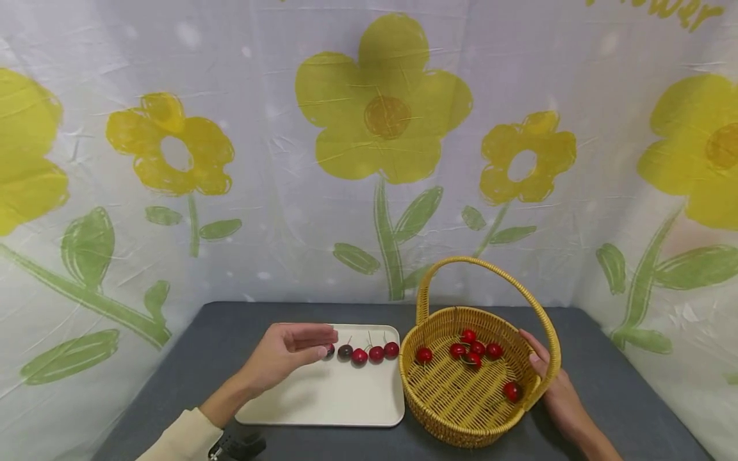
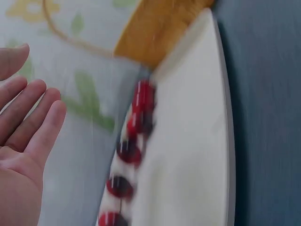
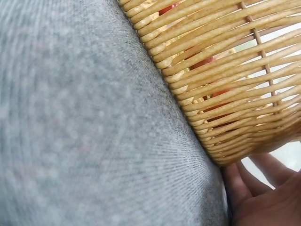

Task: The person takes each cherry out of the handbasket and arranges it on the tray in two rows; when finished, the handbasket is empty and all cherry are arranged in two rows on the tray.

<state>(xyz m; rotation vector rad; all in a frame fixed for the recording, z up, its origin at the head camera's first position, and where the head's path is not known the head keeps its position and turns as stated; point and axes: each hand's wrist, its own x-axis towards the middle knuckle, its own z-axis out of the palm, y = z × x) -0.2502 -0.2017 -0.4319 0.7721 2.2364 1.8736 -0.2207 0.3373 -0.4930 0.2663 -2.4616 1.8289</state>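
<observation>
My left hand (image 1: 291, 349) hovers over the back left of a white rectangular tray (image 1: 346, 400), fingers outstretched and holding nothing. In the left wrist view the same hand (image 2: 23, 136) shows its palm, with fingers apart from the cherries. Several dark red cherries (image 1: 359, 357) with stems line the tray's back edge; the hand partly hides the leftmost. To the right, a woven wicker basket (image 1: 467, 416) with a tall handle holds several cherries (image 1: 476, 347). My right hand (image 1: 556, 390) rests against the basket's right side, fingers fairly straight along its outer wall.
The basket stands close beside the tray's right edge, its handle (image 1: 490, 262) arching above. A dark grey table (image 1: 190, 384) lies beneath everything. Behind it hangs a cloth (image 1: 277, 256) printed with yellow flowers. A dark watch-like strap (image 1: 239, 445) shows by the left sleeve.
</observation>
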